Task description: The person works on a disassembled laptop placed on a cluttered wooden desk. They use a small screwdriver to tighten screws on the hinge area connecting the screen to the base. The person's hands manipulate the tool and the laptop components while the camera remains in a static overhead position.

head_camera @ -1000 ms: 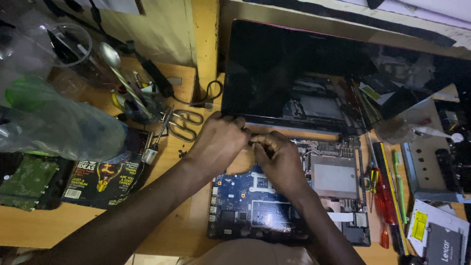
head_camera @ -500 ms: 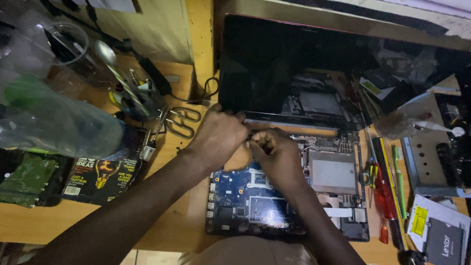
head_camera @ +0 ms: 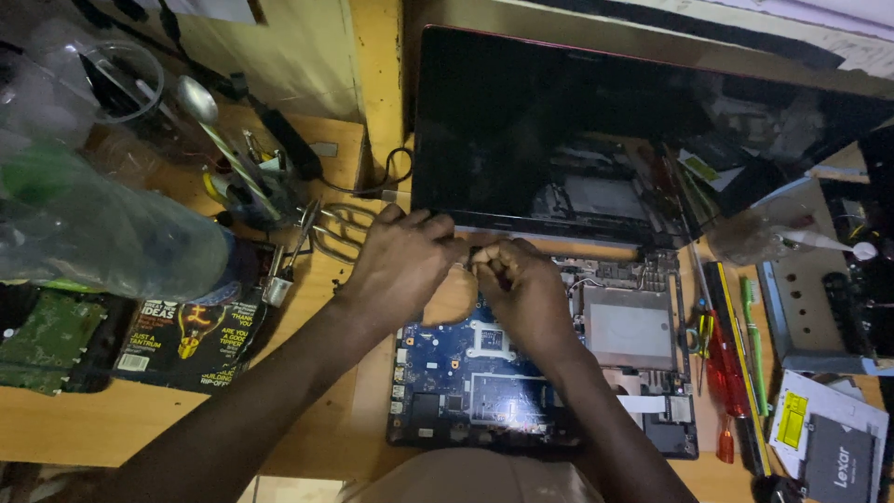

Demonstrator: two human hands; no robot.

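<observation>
Hinge strip of the opened black laptop [head_camera: 559,240], running left to right just below the dark tilted screen [head_camera: 596,130], lies directly under both hands. Left hand [head_camera: 400,265] and right hand [head_camera: 521,284] meet there, fingers curled and pinching something too small to make out. Blue circuit board [head_camera: 475,373] sits nearer the person; red-handled screwdrivers [head_camera: 722,373] lie to the right, steel scissors [head_camera: 331,233] to the left.

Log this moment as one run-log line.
left hand: at laptop hinge edge | right hand: pinching something small, unclear | blue motherboard: exposed | screen: open, dark | scissors: left of hands
</observation>
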